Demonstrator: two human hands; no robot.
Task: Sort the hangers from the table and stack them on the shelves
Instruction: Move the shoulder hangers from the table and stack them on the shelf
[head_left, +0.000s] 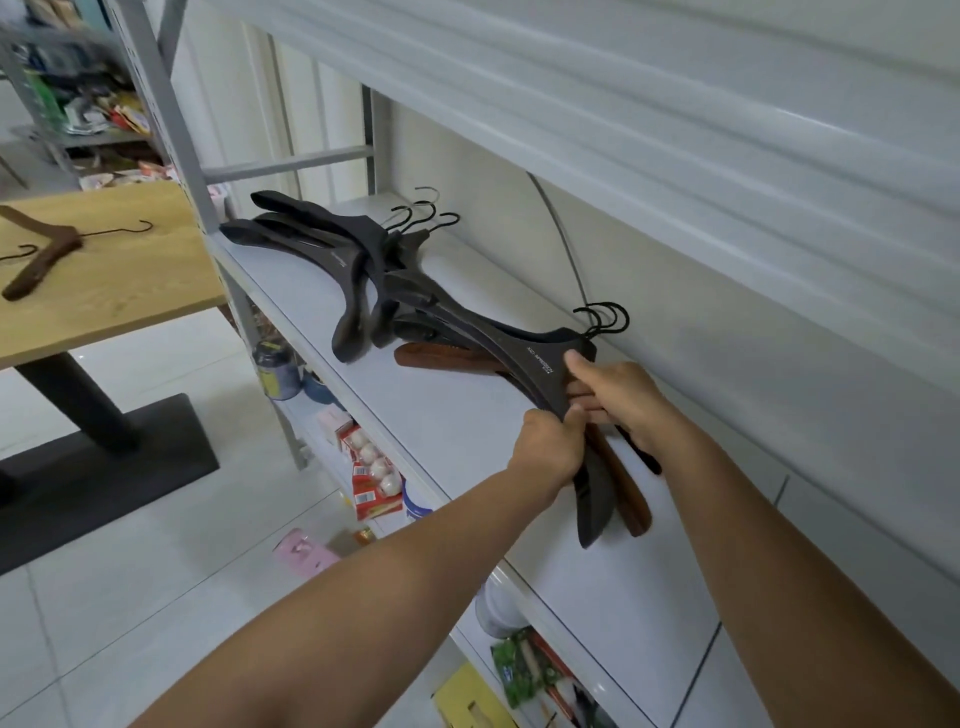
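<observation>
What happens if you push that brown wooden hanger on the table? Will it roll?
The brown wooden hanger probably stays stiff: its thick arms keep their angled shape. It lies flat on the light wooden table, so it should slide, not roll. Its thin metal hook may snag.

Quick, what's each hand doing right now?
Left hand: grips the black hangers.
Right hand: grips the same black hangers.

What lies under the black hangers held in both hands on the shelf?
A brown wooden hanger: both its ends stick out. Its middle and hook are covered by the black hangers, left hand and right hand.
</observation>
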